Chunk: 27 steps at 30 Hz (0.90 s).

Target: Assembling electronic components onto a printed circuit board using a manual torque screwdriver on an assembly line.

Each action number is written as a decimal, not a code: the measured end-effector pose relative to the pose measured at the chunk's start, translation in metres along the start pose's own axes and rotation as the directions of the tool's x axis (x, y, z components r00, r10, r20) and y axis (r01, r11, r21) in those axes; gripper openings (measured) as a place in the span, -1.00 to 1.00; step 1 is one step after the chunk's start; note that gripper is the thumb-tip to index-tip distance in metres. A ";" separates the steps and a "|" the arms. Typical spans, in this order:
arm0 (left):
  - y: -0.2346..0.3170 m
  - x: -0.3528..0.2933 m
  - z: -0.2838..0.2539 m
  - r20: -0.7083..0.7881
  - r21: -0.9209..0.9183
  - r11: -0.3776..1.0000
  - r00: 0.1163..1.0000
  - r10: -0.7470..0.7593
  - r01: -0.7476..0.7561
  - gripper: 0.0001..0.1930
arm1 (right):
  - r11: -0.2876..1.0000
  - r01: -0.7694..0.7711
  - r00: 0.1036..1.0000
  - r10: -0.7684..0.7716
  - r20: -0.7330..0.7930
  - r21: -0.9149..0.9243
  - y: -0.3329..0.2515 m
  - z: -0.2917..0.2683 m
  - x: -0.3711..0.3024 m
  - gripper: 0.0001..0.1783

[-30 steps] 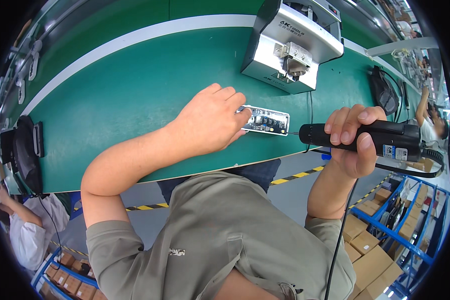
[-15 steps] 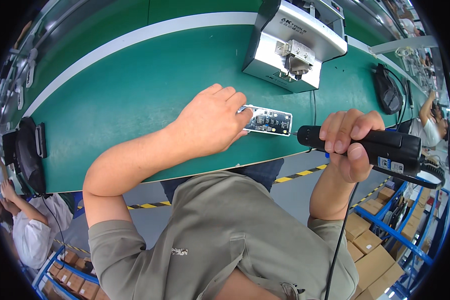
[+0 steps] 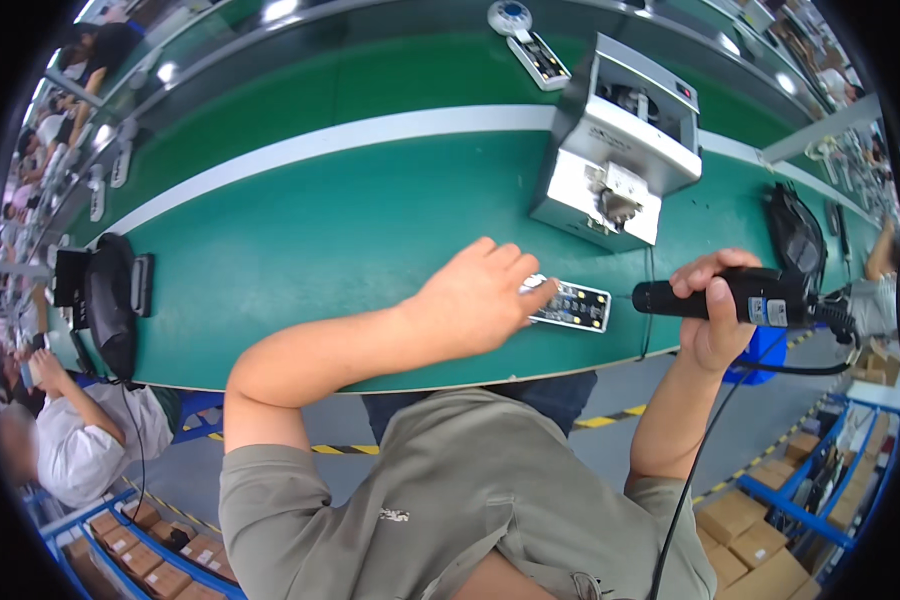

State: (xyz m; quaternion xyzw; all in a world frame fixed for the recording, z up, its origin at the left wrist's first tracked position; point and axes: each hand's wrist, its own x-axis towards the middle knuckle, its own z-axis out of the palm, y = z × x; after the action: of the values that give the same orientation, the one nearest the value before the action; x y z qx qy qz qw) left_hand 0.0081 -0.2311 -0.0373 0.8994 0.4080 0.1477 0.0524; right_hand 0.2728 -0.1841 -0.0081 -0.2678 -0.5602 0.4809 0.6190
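Note:
My left hand (image 3: 475,300) is closed on the left end of a slim white housing with a dark circuit board (image 3: 582,306) in it, at the green bench's front. The fingers cover that end; the right half, with small yellowish squares, shows. In my right hand (image 3: 712,335) is a black electric screwdriver (image 3: 658,298), lying nearly level with its thin bit pointing left. A small gap seems to part the bit from the housing's right end. From the tool's rear a black cable (image 3: 700,455) hangs down in front of me.
Behind the board stands a silver screw-feeding machine (image 3: 600,205). On the dark green strip beyond lies another white housing with a board (image 3: 538,60), beside a round blue-and-white part (image 3: 510,16). Black objects sit at the bench's left (image 3: 115,305) and right (image 3: 795,230). Co-workers sit on both sides.
The view has shifted, showing more of the far strip. The screwdriver has drawn slightly right, away from the board's end, and is more level. My left hand stays on the housing.

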 end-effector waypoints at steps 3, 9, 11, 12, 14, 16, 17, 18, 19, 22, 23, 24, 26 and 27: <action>0.000 -0.001 -0.001 0.024 0.008 0.999 0.999 0.033 -0.033 -0.63 | 0.999 -0.017 0.999 0.016 0.034 0.028 0.006 -0.002 -0.003 -0.68; -0.010 -0.007 -0.007 0.011 0.073 0.997 1.000 0.027 -0.028 -0.63 | 0.996 -0.070 0.997 0.071 -0.028 0.051 0.011 -0.003 -0.005 -0.72; -0.017 -0.013 -0.023 0.003 0.105 0.994 0.999 0.038 -0.038 -0.62 | 0.997 -0.057 0.998 0.058 -0.020 0.058 0.012 -0.011 -0.006 -0.73; -0.020 -0.016 -0.032 0.000 0.116 0.992 0.999 0.045 -0.045 -0.61 | 0.997 -0.041 0.999 0.041 0.004 0.067 0.013 -0.011 -0.004 -0.73; -0.027 -0.023 -0.053 0.026 0.168 0.986 1.000 -0.009 0.004 -0.58 | 0.997 -0.031 0.999 0.029 0.033 0.068 0.016 -0.015 -0.004 -0.74; -0.053 -0.030 -0.077 0.049 0.235 0.968 0.994 -0.100 0.086 -0.57 | 0.995 -0.034 0.998 0.029 0.064 0.088 0.019 -0.017 -0.002 -0.74; -0.068 -0.032 -0.085 0.017 0.287 0.938 0.978 -0.207 0.194 -0.55 | 0.995 -0.037 0.997 0.030 0.076 0.088 0.019 -0.016 0.000 -0.74; -0.085 -0.035 -0.094 -0.022 0.333 0.895 0.951 -0.307 0.297 -0.53 | 0.996 -0.037 0.996 0.029 0.086 0.087 0.020 -0.015 0.001 -0.74; -0.105 -0.037 -0.097 -0.087 0.410 0.842 0.934 -0.347 0.351 -0.55 | 0.994 -0.032 0.994 0.021 0.108 0.108 0.020 -0.015 0.001 -0.74; -0.189 -0.042 -0.079 -0.226 0.531 0.728 0.901 -0.371 0.433 -0.59 | 1.000 -0.015 0.998 0.013 0.065 0.023 0.016 -0.015 -0.003 -0.73; -0.216 -0.040 -0.069 -0.272 0.572 0.692 0.898 -0.347 0.441 -0.61 | 1.000 -0.009 0.999 0.010 0.034 -0.016 0.016 -0.015 -0.003 -0.73; -0.230 -0.042 -0.070 -0.266 0.606 0.651 0.888 -0.375 0.457 -0.62 | 1.000 0.001 0.999 -0.001 0.041 -0.009 0.016 -0.012 -0.001 -0.73; -0.255 -0.046 -0.064 -0.265 0.636 0.617 0.882 -0.389 0.463 -0.63 | 1.000 -0.023 1.000 0.023 -0.008 0.003 0.016 -0.005 -0.002 -0.73; -0.263 -0.050 -0.061 -0.244 0.635 0.565 0.830 -0.501 0.527 -0.63 | 0.999 -0.035 0.999 0.035 -0.041 0.003 0.015 -0.003 -0.004 -0.73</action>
State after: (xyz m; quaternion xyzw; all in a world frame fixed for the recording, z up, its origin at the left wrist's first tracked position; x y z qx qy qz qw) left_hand -0.2308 -0.0962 -0.0471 0.6932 0.6771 -0.0170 -0.2464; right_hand 0.2713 -0.1810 -0.0238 -0.2866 -0.5421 0.4870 0.6220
